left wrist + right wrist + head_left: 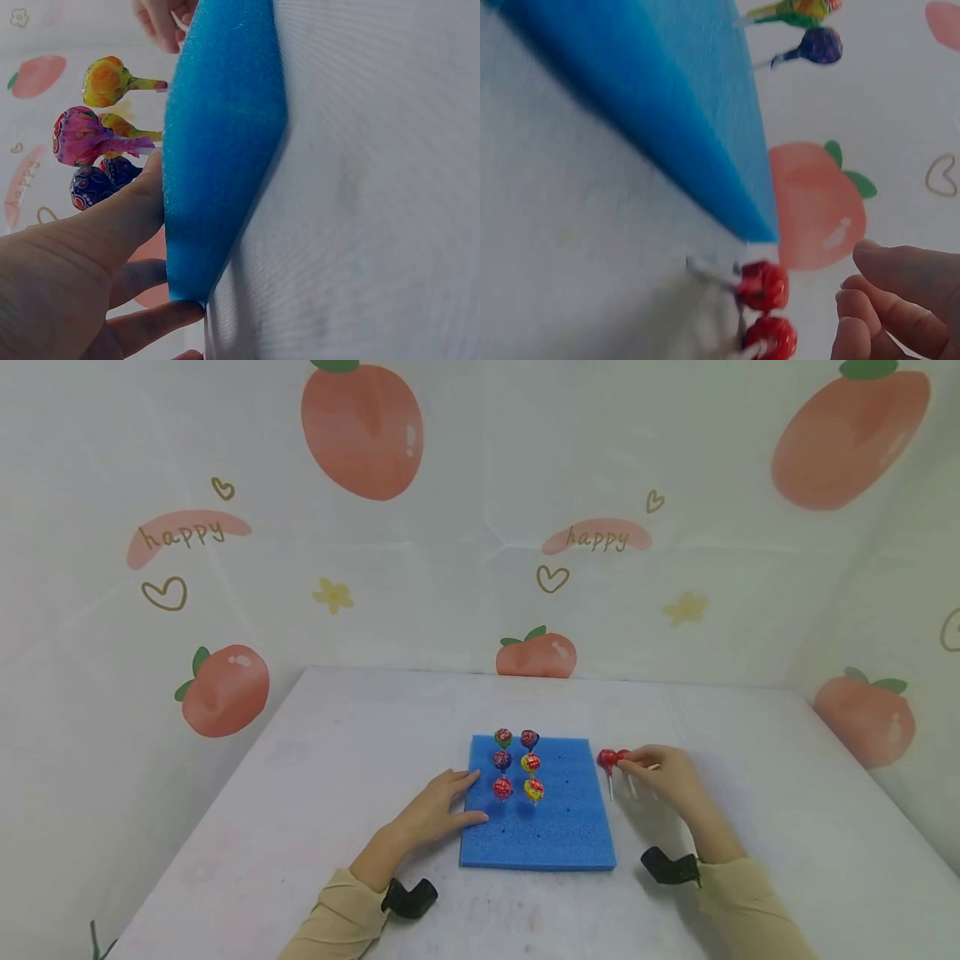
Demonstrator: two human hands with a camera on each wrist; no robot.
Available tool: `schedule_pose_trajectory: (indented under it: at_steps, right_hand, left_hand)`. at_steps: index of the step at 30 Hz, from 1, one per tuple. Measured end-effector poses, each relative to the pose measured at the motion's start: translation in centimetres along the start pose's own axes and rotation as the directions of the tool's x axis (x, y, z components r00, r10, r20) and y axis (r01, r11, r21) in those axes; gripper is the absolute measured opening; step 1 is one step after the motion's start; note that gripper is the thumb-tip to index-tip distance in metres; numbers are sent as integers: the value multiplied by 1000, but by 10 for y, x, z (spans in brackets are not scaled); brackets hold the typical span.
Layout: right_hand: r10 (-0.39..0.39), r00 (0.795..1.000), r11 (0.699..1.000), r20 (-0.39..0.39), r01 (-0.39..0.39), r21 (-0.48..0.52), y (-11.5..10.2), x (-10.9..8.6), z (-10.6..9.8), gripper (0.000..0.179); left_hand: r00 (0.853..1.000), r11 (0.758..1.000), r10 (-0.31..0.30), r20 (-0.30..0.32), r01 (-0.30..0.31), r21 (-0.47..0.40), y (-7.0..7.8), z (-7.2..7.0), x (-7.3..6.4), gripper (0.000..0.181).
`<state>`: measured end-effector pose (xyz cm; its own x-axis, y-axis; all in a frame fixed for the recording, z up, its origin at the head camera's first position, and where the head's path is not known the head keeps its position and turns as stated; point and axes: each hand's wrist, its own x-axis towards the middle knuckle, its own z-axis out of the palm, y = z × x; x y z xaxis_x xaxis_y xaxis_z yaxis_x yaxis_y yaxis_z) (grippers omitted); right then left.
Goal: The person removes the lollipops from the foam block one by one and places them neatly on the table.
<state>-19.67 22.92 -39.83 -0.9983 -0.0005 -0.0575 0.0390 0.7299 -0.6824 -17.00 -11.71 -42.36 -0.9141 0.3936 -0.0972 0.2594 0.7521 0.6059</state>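
A blue foam board (562, 843) lies on the table, with several wrapped lollipops (502, 788) standing upright in it in two columns. At the board's left edge my left hand (438, 810) rests with its fingers spread; in the left wrist view the thumb (142, 199) lies along the board and a fingertip touches its edge. To the right of the board lie two red lollipops (763, 285) with white sticks, side by side. My right hand (663, 772) is over the right-hand one, thumb and fingers loosely bent, with nothing seen between them in the right wrist view.
Small dark holes (567, 810) dot the board's right side and front. The white table (337, 735) ends at the back against a hanging cloth (465, 568) printed with fruit and hearts. A black wrist mount (670, 866) sits on each sleeve.
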Motion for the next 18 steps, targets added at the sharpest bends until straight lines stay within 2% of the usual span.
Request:
schedule_pose_trajectory:
  at_steps: [8, 12, 18]
  right_hand:
    - [-97, 995, 994, 23, 96, 53, -20, -4, 17, 27]
    - [-181, 983, 981, 20, 179, 77, -28, -6, 25, 22]
    - [-244, 968, 968, 53, 240, 71, -41, -12, 36, 22]
  left_hand:
    - [1000, 1000, -4, 8, 4, -2, -1, 1, 1, 70]
    - [1000, 1000, -7, 7, 7, -6, -1, 1, 1, 70]
    - [1000, 1000, -9, 4, 9, 0, -2, 2, 1, 71]
